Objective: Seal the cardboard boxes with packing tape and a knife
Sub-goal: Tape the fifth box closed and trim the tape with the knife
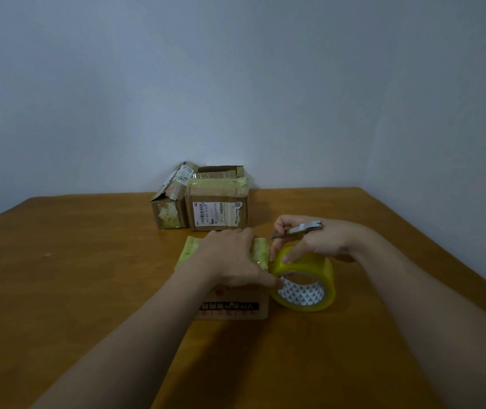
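A small cardboard box (232,309) with yellowish tape across its top lies on the table in front of me. My left hand (230,258) rests flat on its top, thumb reaching to the roll's edge. A roll of yellow packing tape (305,280) stands on edge against the box's right side. My right hand (315,239) grips a small metal knife (297,230), its blade pointing left above the roll, while one finger touches the roll's top.
Two more taped cardboard boxes stand at the table's far edge against the wall: a labelled one (218,206) and a tilted one (170,202) to its left. The wooden table (73,261) stretches wide on both sides.
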